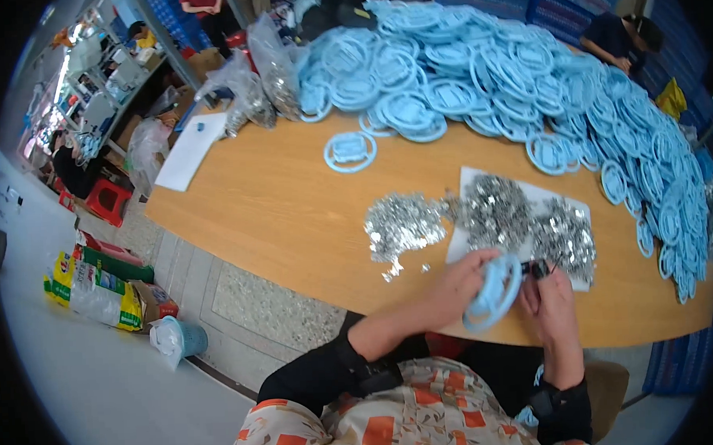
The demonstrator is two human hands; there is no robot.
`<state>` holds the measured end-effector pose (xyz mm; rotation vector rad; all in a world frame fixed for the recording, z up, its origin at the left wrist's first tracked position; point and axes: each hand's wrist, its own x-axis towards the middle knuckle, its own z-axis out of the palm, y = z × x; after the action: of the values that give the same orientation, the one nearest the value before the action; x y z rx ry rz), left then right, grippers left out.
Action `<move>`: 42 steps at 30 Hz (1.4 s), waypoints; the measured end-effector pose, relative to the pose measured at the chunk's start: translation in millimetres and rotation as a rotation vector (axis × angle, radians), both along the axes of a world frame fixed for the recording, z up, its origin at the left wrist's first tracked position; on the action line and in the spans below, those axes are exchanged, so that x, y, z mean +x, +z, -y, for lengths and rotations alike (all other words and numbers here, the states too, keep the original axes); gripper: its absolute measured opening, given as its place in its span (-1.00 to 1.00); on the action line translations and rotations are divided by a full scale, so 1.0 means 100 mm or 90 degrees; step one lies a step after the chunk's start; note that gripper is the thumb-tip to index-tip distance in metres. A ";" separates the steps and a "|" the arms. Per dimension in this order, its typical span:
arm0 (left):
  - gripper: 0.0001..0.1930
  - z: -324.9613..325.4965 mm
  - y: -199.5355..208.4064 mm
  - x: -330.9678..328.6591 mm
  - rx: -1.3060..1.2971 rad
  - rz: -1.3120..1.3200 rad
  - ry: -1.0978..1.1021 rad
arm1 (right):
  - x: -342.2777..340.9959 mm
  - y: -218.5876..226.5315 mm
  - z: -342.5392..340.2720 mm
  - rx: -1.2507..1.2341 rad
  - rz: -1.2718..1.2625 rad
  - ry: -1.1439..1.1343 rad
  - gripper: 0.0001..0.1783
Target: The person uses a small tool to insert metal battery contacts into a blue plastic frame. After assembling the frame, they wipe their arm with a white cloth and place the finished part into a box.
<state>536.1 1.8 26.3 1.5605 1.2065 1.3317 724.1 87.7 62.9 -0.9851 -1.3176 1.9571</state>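
My left hand (455, 288) is closed on the edge of a light blue plastic ring (495, 293), held tilted above the table's near edge. Close against the ring's right side is my right hand (554, 300), its fingers bent round a small black object (538, 269) whose kind I cannot make out. Just beyond my hands lie piles of small, shiny metal pieces. One pile (405, 223) rests on the bare wood; two darker ones, a middle pile (495, 209) and a right-hand pile (564, 236), sit on a white sheet (458, 247).
A large heap of light blue rings (453, 63) covers the table's far and right sides. One single ring (350, 153) lies apart. Clear plastic bags (274, 67) and a white board (194, 154) are at the far left. Another person (615, 42) sits beyond the heap.
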 end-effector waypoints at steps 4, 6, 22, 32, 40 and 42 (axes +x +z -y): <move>-0.57 0.04 0.17 -0.18 -0.278 0.630 -0.117 | -0.11 -0.13 -0.01 0.164 -0.025 0.006 -0.73; -0.56 0.06 0.16 -0.19 -0.313 0.740 -0.087 | -0.31 -0.08 0.03 0.231 -0.015 0.005 -0.74; -0.54 0.10 -0.01 0.00 -0.343 0.794 -0.187 | -0.27 -0.06 0.12 0.179 0.064 0.029 -0.77; -0.43 0.30 0.03 -0.17 -0.339 0.695 -0.168 | -0.08 -0.19 -0.07 0.182 0.066 -0.052 -0.82; -0.49 0.73 0.12 -0.35 -0.366 0.521 -0.063 | -0.73 -0.04 0.09 0.487 0.222 0.175 -0.76; -0.50 0.80 0.19 -0.41 -0.376 0.505 -0.045 | -0.93 -0.08 0.09 0.609 0.274 0.234 -0.74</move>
<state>494.7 -77.9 45.8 0.5537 0.8902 1.2107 631.3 78.9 55.0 -0.6943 -2.4693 1.0531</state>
